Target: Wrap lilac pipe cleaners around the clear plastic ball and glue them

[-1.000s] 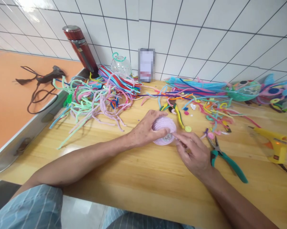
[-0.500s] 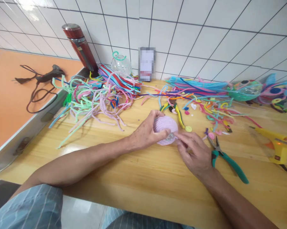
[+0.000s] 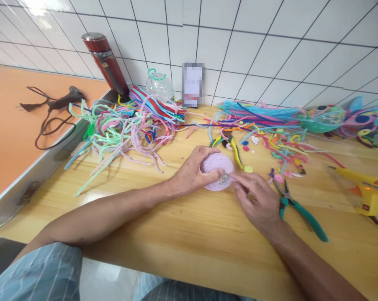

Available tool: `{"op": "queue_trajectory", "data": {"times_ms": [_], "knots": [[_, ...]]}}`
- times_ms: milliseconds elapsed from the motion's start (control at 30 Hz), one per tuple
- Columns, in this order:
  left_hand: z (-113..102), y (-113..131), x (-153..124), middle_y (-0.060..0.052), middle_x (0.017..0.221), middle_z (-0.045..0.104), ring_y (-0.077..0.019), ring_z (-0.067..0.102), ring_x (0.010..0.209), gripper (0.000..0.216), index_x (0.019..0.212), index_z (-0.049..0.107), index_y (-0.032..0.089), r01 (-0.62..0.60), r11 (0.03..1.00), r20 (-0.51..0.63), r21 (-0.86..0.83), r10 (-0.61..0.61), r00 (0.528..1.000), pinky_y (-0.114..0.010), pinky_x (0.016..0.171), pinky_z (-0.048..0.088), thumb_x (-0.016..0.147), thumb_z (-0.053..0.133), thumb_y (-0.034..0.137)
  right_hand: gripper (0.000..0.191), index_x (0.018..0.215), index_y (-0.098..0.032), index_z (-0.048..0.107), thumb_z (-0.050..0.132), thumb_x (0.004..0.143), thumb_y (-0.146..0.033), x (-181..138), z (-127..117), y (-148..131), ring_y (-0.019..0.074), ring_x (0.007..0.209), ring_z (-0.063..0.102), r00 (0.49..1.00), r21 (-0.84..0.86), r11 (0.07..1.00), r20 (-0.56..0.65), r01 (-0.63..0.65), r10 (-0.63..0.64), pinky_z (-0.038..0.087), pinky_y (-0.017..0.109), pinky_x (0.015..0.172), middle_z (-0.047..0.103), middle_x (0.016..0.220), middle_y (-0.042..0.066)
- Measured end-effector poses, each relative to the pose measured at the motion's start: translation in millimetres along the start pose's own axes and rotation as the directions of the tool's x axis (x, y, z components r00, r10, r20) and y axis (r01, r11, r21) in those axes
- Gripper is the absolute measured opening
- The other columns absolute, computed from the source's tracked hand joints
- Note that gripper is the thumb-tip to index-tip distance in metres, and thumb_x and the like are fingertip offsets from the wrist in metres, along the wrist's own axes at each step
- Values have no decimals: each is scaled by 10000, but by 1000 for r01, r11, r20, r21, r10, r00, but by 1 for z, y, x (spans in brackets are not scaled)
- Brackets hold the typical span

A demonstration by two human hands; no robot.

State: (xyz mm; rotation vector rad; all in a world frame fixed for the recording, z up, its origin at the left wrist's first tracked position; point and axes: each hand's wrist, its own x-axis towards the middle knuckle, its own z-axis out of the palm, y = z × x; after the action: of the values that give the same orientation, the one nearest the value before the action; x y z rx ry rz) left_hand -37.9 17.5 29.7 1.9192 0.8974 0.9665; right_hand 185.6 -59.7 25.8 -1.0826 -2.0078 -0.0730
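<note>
A round ball wound with lilac pipe cleaner [image 3: 216, 161] is in front of me, a small clear patch showing on its near right side. My left hand [image 3: 191, 171] is wrapped around the ball from the left, its thumb across the front beside the clear patch. My right hand [image 3: 258, 198] is at the ball's right edge with fingers bent and drawn together, the index fingertip at the wound surface by that patch. Whatever may be pinched between those fingers is too small to make out. Green-handled pliers [image 3: 304, 213] lie just right of my right hand.
Loose pipe cleaners [image 3: 113, 133] are heaped at left, near a red flask [image 3: 105, 62] and a clear globe [image 3: 160, 85]. Yellow-green pliers [image 3: 237, 154] lie behind the ball among scraps. A yellow glue gun [image 3: 369, 190] is at right. A phone [image 3: 193, 85] leans on the tiled wall.
The ball has turned slightly in my left hand, and more of the clear patch shows. My right hand has shifted a little to the right.
</note>
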Motion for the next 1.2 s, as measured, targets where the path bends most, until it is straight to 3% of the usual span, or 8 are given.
{"op": "queue_trajectory", "data": {"times_ms": [133,333,500,567,833,933,1100,1200], "knots": [[-4,9,1,-125,1331,639,-281,611,1244,517,1305,598,205,68,998,27,10,-68,997,-456,1111,515,861,752,421,443,1304,-268,738,671,929,-44,-4,1,3,166,903,756,1000,-38,999,-2,14,-14,625,279,771,778,1036,60],[-17,26,9,-23,1042,663,-194,627,870,537,1186,560,203,250,966,142,60,-256,956,-357,802,559,812,763,530,493,1343,-290,725,658,928,-33,-4,2,0,157,883,757,999,-48,998,4,35,-35,625,265,763,770,1016,49],[-17,19,9,-101,1331,665,-267,652,1200,566,1305,592,205,127,986,104,103,-138,985,-442,1097,529,810,773,409,516,1378,-286,704,662,929,-36,-2,2,-2,156,863,748,998,-42,998,13,56,-56,620,267,749,762,1010,49],[-15,14,8,-128,1336,668,-280,644,1244,551,1315,628,193,105,987,72,119,-114,991,-463,1153,503,818,772,381,510,1377,-285,706,662,930,-42,-1,2,0,161,883,753,999,-49,998,9,47,-47,622,274,764,767,1031,55],[-1,4,1,-138,1310,665,-291,611,1287,524,1330,631,191,97,994,-34,55,-96,995,-482,1163,500,860,745,393,487,1329,-278,733,658,922,-22,-2,2,6,155,871,745,999,-56,998,-13,37,-38,615,270,762,764,1015,54],[-5,9,3,-136,1319,654,-289,619,1259,524,1307,610,185,108,993,11,50,-109,994,-471,1131,516,855,740,415,511,1344,-279,729,657,915,-11,-3,2,6,155,865,745,999,-67,997,-7,45,-45,611,271,761,764,1021,58],[-16,23,9,-50,1095,687,-220,663,910,594,1250,557,202,257,961,138,108,-270,953,-393,839,586,811,768,541,584,1405,-296,698,648,906,3,-4,1,3,148,842,734,997,-78,994,6,72,-71,590,250,733,762,1009,43],[-18,24,10,-58,1109,692,-230,674,924,590,1262,559,197,248,961,141,123,-264,954,-405,852,590,811,764,519,579,1405,-283,687,649,908,11,-2,0,1,149,850,724,996,-71,994,11,88,-87,588,253,744,747,1002,45]]}}
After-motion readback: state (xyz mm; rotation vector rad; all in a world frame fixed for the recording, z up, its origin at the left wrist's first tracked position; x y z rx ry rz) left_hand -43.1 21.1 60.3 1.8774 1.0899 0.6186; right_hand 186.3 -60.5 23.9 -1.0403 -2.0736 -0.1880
